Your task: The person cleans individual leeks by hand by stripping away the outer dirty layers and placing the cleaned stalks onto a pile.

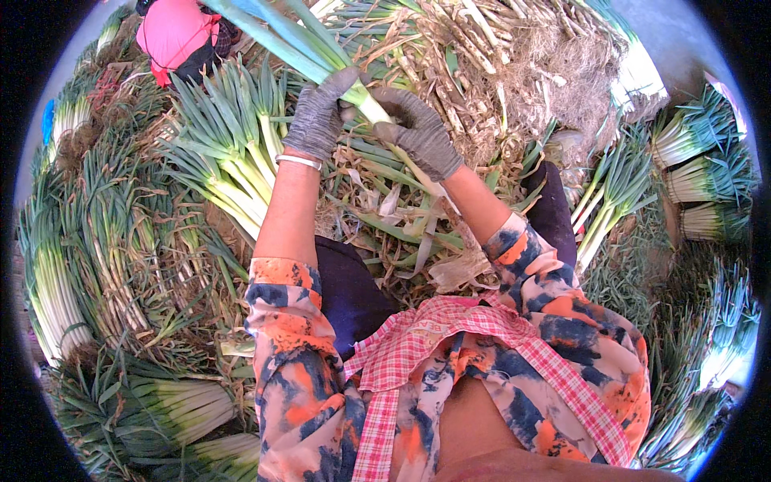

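Note:
Both of my hands wear grey knit gloves and hold one large green onion (pixel 369 104) at the top middle. My left hand (pixel 321 112) is closed round it where the green leaves meet the pale stalk. The leaves run up past the top left. My right hand (pixel 421 131) is closed on the lower stalk, to the right of my left hand. A pale strip, perhaps the stalk's end or loose peel, slants down below my right hand. Beneath lies a heap of stripped leaves and dry skins (pixel 393 209). A pile of cleaned green onions (pixel 249 173) rests left of my left forearm.
Untrimmed green onions with dry roots (pixel 522 100) are heaped ahead. A few pale stalks (pixel 598 229) lie by my right knee. Bundles stand at the far right (pixel 695 181), at left (pixel 52 293) and lower left (pixel 189 410). A person in pink (pixel 177 36) is at upper left.

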`<state>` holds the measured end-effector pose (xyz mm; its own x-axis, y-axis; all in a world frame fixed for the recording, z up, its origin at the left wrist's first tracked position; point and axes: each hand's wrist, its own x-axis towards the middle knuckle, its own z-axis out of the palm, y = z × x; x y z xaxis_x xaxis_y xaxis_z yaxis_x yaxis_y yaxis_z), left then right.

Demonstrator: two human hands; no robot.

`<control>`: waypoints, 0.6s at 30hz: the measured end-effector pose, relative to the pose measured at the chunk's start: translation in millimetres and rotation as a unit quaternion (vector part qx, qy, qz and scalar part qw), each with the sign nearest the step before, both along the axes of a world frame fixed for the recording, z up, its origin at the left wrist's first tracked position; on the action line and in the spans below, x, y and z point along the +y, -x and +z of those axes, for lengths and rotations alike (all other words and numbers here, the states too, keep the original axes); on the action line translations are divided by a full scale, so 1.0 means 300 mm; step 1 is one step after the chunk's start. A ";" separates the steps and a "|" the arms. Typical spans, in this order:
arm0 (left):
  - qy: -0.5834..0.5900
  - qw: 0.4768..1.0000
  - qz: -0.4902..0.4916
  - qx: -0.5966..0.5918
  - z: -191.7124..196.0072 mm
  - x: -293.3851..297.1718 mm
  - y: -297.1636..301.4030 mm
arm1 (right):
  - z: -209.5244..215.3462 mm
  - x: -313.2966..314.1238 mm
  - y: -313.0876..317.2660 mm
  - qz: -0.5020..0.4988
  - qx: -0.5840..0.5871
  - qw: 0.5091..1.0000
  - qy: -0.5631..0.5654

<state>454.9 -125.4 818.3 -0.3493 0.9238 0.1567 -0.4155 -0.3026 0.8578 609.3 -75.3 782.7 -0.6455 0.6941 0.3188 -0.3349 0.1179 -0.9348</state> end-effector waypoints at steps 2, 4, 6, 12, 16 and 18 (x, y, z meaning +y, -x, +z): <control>0.048 0.998 0.026 -0.012 -0.002 0.016 -0.019 | 0.013 0.012 0.006 -0.148 -0.040 0.943 -0.296; 0.049 0.999 0.009 -0.016 -0.007 0.020 -0.020 | 0.093 -0.068 0.010 -0.282 -0.111 0.762 -0.572; 0.072 0.997 0.022 -0.006 -0.013 0.015 -0.009 | 0.072 -0.127 -0.019 -0.220 -0.097 0.773 -0.587; 0.107 0.994 0.033 0.008 0.005 0.018 -0.019 | 0.062 -0.062 -0.072 -0.221 -0.006 0.940 -0.260; 0.150 0.985 0.087 0.002 -0.001 0.051 -0.062 | 0.025 0.045 -0.029 -0.193 -0.151 0.947 -0.207; 0.177 0.979 0.099 0.019 -0.002 0.055 -0.079 | 0.021 0.040 -0.024 -0.229 -0.094 0.896 -0.367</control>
<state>478.5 -109.0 817.8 -0.5276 0.8373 -0.1436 -0.3440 -0.0560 0.9373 616.5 -63.4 789.1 -0.4361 0.5474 0.7142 0.0619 0.8101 -0.5831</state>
